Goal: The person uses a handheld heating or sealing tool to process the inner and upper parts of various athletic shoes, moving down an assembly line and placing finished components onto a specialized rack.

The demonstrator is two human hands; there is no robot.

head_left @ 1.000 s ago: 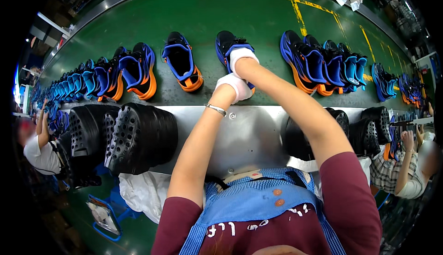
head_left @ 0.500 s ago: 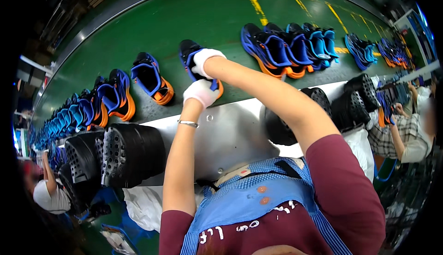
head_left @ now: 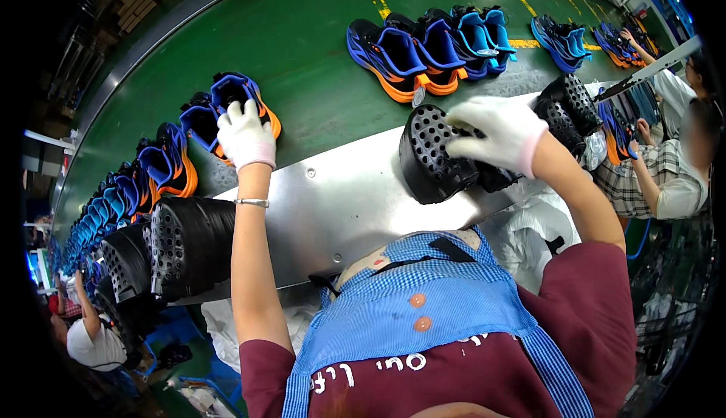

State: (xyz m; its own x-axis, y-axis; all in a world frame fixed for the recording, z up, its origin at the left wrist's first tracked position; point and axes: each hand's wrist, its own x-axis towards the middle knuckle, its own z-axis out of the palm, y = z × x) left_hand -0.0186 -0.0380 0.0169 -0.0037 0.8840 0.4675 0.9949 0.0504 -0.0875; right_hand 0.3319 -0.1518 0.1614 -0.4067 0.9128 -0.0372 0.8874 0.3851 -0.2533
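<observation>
My white-gloved left hand (head_left: 247,137) is on a black, blue and orange sneaker (head_left: 240,85), its fingers spread over the opening and heel; the thumb's grip is partly hidden. Right beside that sneaker stands a matching one (head_left: 199,125), partly covered by it. On the other side, my gloved right hand (head_left: 501,135) has its fingers and thumb curved around the edge of a black block with round holes (head_left: 429,150). The block is tilted, its perforated face showing. Another black piece (head_left: 495,177) lies under this hand, mostly hidden.
Sneakers stand in a row on the green surface (head_left: 302,32), several at the right (head_left: 393,55) and a long line at the left (head_left: 162,162). A metal ledge (head_left: 325,214) runs before me. Black perforated blocks (head_left: 189,248) flank it. Co-workers (head_left: 673,176) are at both sides.
The sneaker has moved left, up against the single one there. My right hand has left it and come back right to the black block, which now sits higher and tilted.
</observation>
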